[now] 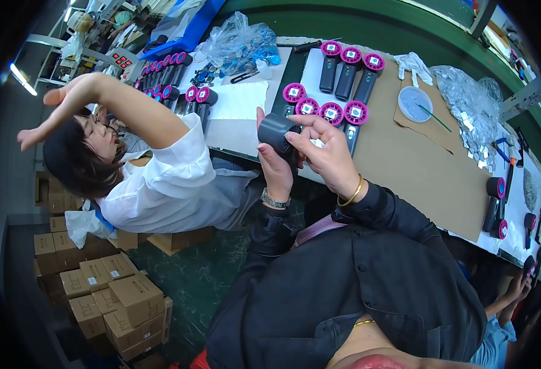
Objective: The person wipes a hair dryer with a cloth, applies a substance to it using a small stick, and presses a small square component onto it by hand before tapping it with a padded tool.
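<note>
In front of my chest I hold up a dark grey handheld fan (pixel 274 131) with a round, drum-shaped head. My left hand (pixel 276 175) is closed around it from below and the left. The fingers of my right hand (pixel 333 158) are bent and pressed on the dark, ribbed right end of the head. Anything small between those fingers is hidden. Just beyond my hands lies a row of similar fans with pink rings (pixel 331 113) and pale square centres. Farther back is a second group of pink-ringed fans (pixel 351 55).
A co-worker (pixel 159 166) in white sits at the left, one arm raised. Beyond my hands stand a bag of blue-tinted parts (pixel 239 46), a white tub (pixel 414 103) with a green stick, white gloves (pixel 413 66) and many small clear pieces (pixel 467 104). Cardboard boxes (pixel 136 298) are stacked lower left.
</note>
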A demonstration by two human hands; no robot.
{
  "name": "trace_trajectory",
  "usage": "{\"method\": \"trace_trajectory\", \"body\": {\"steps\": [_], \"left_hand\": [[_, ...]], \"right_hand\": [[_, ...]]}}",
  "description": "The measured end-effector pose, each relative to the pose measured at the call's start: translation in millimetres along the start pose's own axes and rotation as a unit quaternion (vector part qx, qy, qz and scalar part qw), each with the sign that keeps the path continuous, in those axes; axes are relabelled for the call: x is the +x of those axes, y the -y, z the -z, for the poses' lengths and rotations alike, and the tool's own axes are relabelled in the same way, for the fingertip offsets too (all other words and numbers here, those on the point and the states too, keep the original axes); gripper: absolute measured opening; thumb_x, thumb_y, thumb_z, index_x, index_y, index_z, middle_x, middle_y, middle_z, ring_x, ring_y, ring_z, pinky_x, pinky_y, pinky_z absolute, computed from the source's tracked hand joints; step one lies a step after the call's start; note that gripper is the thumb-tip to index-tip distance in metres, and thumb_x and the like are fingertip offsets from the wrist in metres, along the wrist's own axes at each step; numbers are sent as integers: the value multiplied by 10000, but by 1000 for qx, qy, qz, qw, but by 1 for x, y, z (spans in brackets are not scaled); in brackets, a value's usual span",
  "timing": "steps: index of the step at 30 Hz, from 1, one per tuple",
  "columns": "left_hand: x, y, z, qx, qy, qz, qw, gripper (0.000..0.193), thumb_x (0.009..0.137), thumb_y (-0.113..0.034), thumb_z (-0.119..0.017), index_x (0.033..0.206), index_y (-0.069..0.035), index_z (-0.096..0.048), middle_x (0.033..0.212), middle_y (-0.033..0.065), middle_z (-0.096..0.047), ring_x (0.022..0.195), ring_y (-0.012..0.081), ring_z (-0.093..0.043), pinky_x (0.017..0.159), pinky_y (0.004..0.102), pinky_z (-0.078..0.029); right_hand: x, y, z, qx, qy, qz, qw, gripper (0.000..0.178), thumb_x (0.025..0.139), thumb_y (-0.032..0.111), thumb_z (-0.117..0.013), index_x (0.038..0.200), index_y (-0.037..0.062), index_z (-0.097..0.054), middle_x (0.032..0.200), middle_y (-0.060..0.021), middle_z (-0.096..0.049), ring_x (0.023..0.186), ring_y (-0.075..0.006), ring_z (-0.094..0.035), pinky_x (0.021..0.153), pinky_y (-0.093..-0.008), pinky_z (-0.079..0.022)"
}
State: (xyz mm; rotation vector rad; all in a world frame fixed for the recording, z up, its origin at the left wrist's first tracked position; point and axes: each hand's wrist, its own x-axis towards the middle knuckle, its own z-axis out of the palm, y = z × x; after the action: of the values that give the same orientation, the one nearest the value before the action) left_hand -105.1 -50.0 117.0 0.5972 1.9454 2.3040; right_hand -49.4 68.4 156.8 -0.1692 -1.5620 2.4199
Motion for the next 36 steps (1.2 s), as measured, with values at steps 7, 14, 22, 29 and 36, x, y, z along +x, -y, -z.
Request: {"method": "trace_trajectory", "body": {"steps": [7,14,22,29,36], "left_hand": [[-3,2,-4,-4,-1,4,1000,1057,1000,-839,-298,1713,-81,-121,848,45,-615,587,94,-549,478,239,-415],[-6,5,-2,27,27,13,999,1020,996,-859,-214,1723,-150,-126,1070,53,-598,693,111,-583,522,243,-452],[-15,12,-15,-40,47,55,997,1044,988,-858,-233,1720,-129,-78,950,79,-627,616,133,-585,492,253,-441],[-20,16,-30,-62,103,75,990,1050,981,-859,-250,1712,-124,-85,922,93,-628,623,160,-610,503,269,-465],[-30,22,-41,-64,129,90,985,1029,992,-829,-331,1699,-114,-117,947,110,-633,620,166,-611,500,288,-477]], "right_hand": [[-2,2,4,11,2,-10,1000,393,1027,148,-709,1360,-39,-616,714,36,-561,556,-43,-506,526,-233,-425],[-4,0,8,23,1,-15,1000,392,1028,149,-703,1362,-37,-615,709,36,-551,567,-43,-505,517,-236,-417],[-26,15,43,53,-45,-30,997,424,1034,204,-681,1383,-27,-612,816,34,-571,698,-47,-535,584,-234,-416],[-52,4,86,-155,-89,95,979,398,1000,125,-706,1380,23,-650,1044,-13,-623,954,-76,-602,815,-213,-484],[-79,18,78,-134,-102,164,972,294,952,-60,-713,1234,8,-759,1203,-113,-680,1065,-131,-666,915,-261,-537]]}}
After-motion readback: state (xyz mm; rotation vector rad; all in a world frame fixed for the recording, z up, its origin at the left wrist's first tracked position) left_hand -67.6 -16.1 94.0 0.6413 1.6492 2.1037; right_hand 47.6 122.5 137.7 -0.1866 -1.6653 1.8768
